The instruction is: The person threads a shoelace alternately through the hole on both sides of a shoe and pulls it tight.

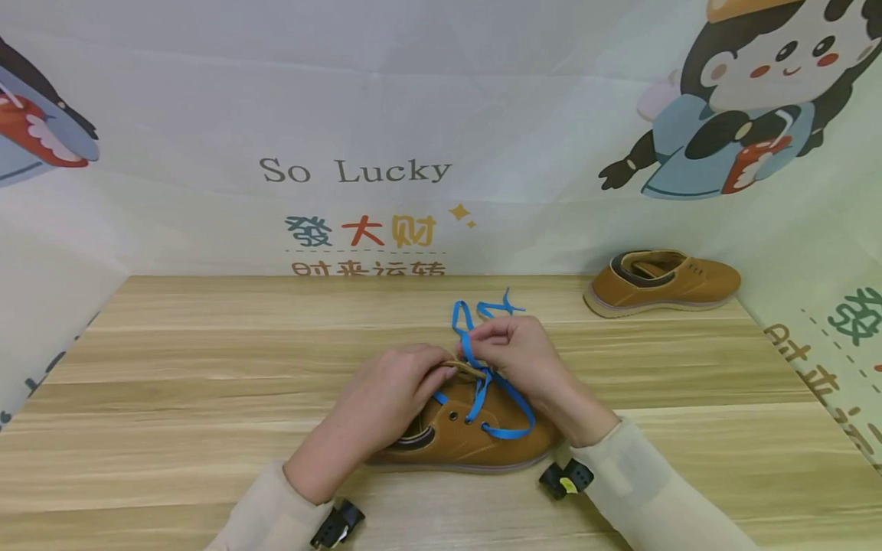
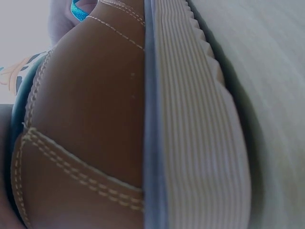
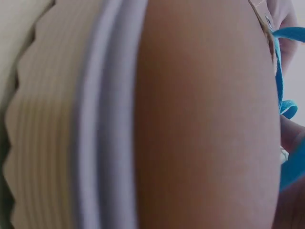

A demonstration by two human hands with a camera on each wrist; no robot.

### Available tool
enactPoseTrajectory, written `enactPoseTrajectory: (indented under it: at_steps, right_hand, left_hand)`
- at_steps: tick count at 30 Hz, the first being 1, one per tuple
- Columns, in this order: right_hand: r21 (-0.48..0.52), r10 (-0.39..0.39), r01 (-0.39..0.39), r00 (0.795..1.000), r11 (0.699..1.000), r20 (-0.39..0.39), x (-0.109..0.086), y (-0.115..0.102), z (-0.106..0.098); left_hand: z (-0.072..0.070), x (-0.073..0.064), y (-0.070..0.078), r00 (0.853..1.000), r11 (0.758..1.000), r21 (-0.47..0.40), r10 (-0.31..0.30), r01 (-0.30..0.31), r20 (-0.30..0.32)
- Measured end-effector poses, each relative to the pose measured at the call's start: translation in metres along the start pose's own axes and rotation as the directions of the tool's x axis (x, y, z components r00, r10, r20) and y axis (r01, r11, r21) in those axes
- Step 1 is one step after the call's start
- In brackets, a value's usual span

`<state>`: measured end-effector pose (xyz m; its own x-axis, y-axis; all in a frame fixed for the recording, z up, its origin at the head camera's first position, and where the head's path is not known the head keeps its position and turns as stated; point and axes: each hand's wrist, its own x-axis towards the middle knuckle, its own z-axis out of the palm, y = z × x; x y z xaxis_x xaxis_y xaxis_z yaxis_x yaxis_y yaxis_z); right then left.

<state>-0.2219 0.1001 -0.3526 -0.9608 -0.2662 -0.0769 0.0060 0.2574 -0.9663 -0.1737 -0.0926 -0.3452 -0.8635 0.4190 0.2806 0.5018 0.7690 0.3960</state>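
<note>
A brown leather shoe [image 1: 496,453] stands on its sole, toe to the right. My left hand [image 1: 393,390] pinches the edge of its tongue [image 1: 465,368] between thumb and fingers. Above the eyelets, my right hand [image 1: 527,363] pinches a blue shoelace [image 1: 517,434], whose loops run through several holes and trail beyond the fingers. In the left wrist view the shoe's stitched side [image 2: 90,109] and ribbed sole [image 2: 195,124] fill the picture. The right wrist view shows the smooth toe [image 3: 205,114] close up, with blue lace [image 3: 289,34] at the right edge.
A second brown shoe [image 1: 699,287], with no lace in its eyelets, stands at the table's back right corner. The wooden table [image 1: 207,383] is bordered by printed white cloth [image 1: 207,115] at the back and sides. Small black devices [image 1: 566,479] sit at both wrists.
</note>
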Motion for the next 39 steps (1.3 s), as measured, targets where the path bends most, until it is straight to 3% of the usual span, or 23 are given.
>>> enactPoseTrajectory:
  at_steps: [8, 16, 22, 26, 28, 30, 33, 36, 39]
  right_hand:
    - [-0.054, 0.008, -0.009, 1.000, 0.999, -0.012, -0.001, 0.001, 0.002]
    - [-0.134, 0.020, -0.009, 0.996, 0.991, 0.082, 0.001, 0.003, -0.009]
    - [-0.191, 0.017, 0.009, 0.990, 0.982, 0.137, 0.001, 0.004, -0.014]
    - [-0.190, 0.015, 0.018, 0.986, 0.982, 0.166, 0.001, 0.005, -0.017]
    - [-0.189, 0.015, 0.019, 0.984, 0.982, 0.177, 0.000, 0.005, -0.018]
    - [-0.188, 0.021, 0.014, 0.982, 0.982, 0.186, 0.000, 0.004, -0.019]
    - [-0.190, 0.039, 0.001, 0.978, 0.982, 0.204, 0.000, 0.003, -0.020]
    - [-0.192, 0.056, -0.013, 0.974, 0.981, 0.219, 0.001, 0.002, -0.019]
    - [-0.202, 0.053, -0.006, 0.972, 0.979, 0.227, 0.001, 0.001, -0.020]
  left_hand:
    - [0.000, 0.001, 0.001, 0.999, 0.999, -0.006, -0.045, 0.045, -0.005]
    - [0.001, 0.002, 0.003, 0.995, 0.996, -0.003, -0.092, 0.092, -0.043]
    - [-0.002, 0.000, 0.004, 0.993, 1.000, -0.012, -0.030, 0.029, -0.118]
    - [-0.006, -0.001, 0.010, 0.977, 0.999, 0.024, 0.038, -0.034, -0.211]
    - [-0.008, -0.002, 0.016, 0.972, 0.998, 0.060, 0.049, -0.037, -0.230]
    - [-0.009, -0.003, 0.022, 0.983, 0.997, 0.071, 0.001, 0.012, -0.186]
    - [-0.008, -0.004, 0.029, 0.992, 0.992, 0.053, -0.112, 0.115, -0.061]
    - [-0.003, -0.004, 0.031, 0.977, 0.977, 0.007, -0.214, 0.214, 0.020]
    - [0.002, -0.003, 0.030, 0.966, 0.966, -0.014, -0.259, 0.259, 0.008]
